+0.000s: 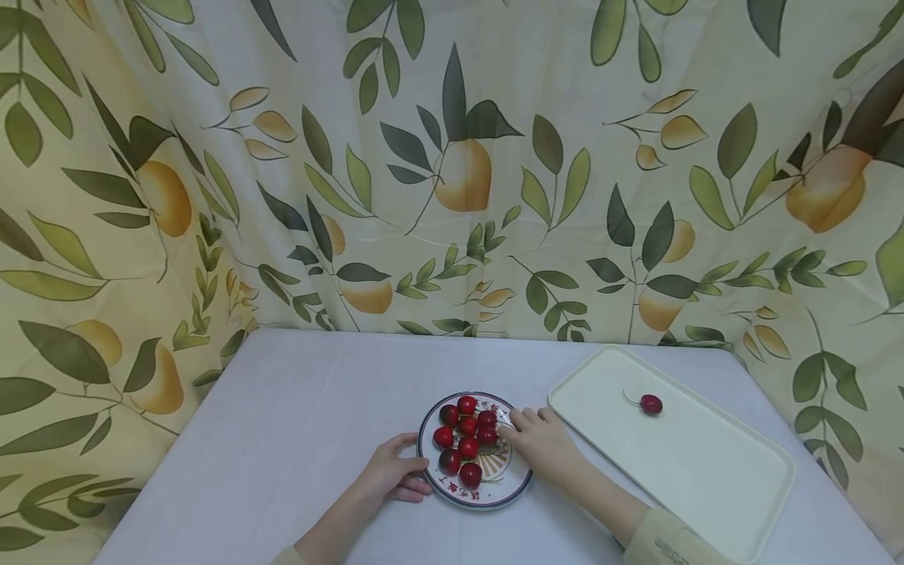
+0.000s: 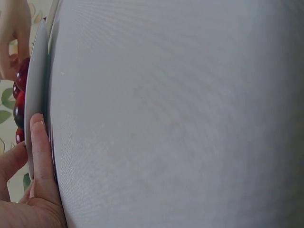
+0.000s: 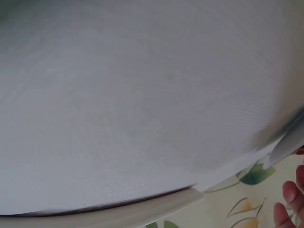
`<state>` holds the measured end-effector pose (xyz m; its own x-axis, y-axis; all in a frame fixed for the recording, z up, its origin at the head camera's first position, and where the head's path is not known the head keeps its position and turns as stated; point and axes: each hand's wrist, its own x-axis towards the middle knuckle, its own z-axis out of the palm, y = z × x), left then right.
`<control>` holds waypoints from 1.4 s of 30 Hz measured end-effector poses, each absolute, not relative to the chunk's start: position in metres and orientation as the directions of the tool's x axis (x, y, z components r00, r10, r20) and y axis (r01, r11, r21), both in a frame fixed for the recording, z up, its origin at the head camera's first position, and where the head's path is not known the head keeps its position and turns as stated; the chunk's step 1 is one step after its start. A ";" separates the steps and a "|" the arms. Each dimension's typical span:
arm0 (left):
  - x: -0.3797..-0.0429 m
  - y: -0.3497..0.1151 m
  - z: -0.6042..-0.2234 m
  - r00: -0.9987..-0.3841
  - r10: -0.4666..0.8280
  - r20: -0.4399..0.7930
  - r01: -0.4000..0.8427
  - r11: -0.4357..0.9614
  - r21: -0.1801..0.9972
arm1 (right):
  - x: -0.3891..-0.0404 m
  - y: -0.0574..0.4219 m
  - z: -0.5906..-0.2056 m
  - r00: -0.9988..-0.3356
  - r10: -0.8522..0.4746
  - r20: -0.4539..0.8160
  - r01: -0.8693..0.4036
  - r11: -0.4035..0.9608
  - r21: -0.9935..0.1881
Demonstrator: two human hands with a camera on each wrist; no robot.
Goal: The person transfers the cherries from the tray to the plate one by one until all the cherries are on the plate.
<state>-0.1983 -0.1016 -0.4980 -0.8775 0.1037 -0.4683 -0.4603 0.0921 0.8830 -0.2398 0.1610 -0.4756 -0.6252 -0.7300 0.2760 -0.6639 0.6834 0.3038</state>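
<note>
A round white plate (image 1: 512, 479) with a dark blue rim holds a cluster of red and dark red cherries (image 1: 468, 448). My left hand (image 1: 395, 471) grips the plate's left edge, the thumb at the rim and the fingers lower down; in the left wrist view a finger (image 2: 42, 152) lies along the plate's underside. My right hand (image 1: 544, 443) reaches over the plate's right rim, fingertips right at a dark red cherry (image 1: 487, 435). I cannot tell whether they pinch it. The right wrist view catches only a few of this hand's fingertips (image 3: 289, 192).
To the right, a pale rectangular tray (image 1: 706, 463) lies at an angle on the white tablecloth (image 1: 304, 408), close beside my right forearm. One stemmed cherry (image 1: 651, 405) sits in its far part. Behind the table hangs a curtain (image 1: 424, 251) printed with fruit and leaves.
</note>
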 end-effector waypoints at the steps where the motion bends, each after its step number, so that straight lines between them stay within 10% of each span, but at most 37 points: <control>1: -0.198 -0.102 -0.498 -0.878 0.104 -0.467 -0.459 0.091 0.884 | -0.240 0.161 -0.476 -0.624 -0.732 0.275 -0.665 0.682 0.305; 25: -0.198 -0.102 -0.499 -0.876 0.108 -0.469 -0.462 0.086 0.883 | -0.238 0.162 -0.473 -0.655 -0.703 0.277 -0.658 0.711 0.250; 42: -0.198 -0.102 -0.499 -0.874 0.101 -0.476 -0.467 0.097 0.879 | -0.275 0.246 -0.445 -0.911 -0.352 0.218 -0.342 0.936 0.080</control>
<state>-0.1978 -0.1018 -0.4987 -0.8737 0.1009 -0.4758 -0.4673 0.0972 0.8787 -0.2747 0.2465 -0.4451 -0.9105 -0.3515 0.2176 -0.3424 0.9362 0.0797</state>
